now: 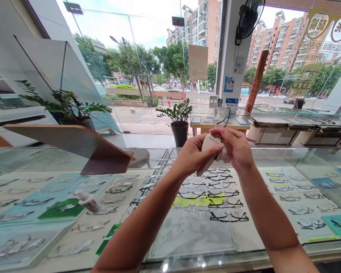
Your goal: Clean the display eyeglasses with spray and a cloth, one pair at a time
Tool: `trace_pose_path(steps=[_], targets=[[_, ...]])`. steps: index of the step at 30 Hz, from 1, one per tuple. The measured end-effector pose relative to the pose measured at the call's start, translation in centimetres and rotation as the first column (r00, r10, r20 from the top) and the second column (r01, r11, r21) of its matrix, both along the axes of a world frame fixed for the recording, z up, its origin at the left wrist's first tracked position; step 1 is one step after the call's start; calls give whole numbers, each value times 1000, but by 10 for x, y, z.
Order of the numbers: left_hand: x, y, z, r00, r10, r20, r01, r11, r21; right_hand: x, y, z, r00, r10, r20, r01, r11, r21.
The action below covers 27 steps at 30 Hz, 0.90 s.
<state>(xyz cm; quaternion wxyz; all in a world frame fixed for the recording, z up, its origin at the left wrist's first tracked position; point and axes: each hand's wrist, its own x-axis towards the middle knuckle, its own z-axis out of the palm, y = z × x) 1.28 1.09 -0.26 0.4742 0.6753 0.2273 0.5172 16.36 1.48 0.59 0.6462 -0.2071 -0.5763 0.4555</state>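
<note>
Both my hands are raised over the glass counter, close together. A pale cloth [209,141] is bunched in my left hand [197,149], with the thumb pressed along it. It wraps part of a pair of eyeglasses [221,115], whose one round, thin-rimmed lens sticks up above my fingers. My right hand [238,146] pinches the eyeglasses near the middle of the frame, its fingers also against the cloth. The other lens and most of the frame are hidden by cloth and fingers.
Below lies a glass display counter [193,235] with rows of eyeglasses inside. On its top, to the left, are a white bottle [88,201] and a tilted wooden-edged board [74,140]. A potted plant [179,131] and a display table [196,125] stand beyond, before the windows.
</note>
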Motion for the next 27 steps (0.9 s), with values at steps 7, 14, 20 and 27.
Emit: trace_pose_path(steps=[7,14,20,27], targets=[[1,-4,0,1000,25,-8,-25,1000,1,7,0,-2,994,-35,106,27,997,78],[9,0,-5,982,111,155,-115,993,18,4,1,-6,987,-96,129,69,977,201],[13,2,-8,946,178,270,-181,983,-12,1,-7,-2,962,-177,206,97,932,349],[15,-5,-5,964,180,197,-208,969,132,-2,-6,-5,989,-127,75,106,964,244]])
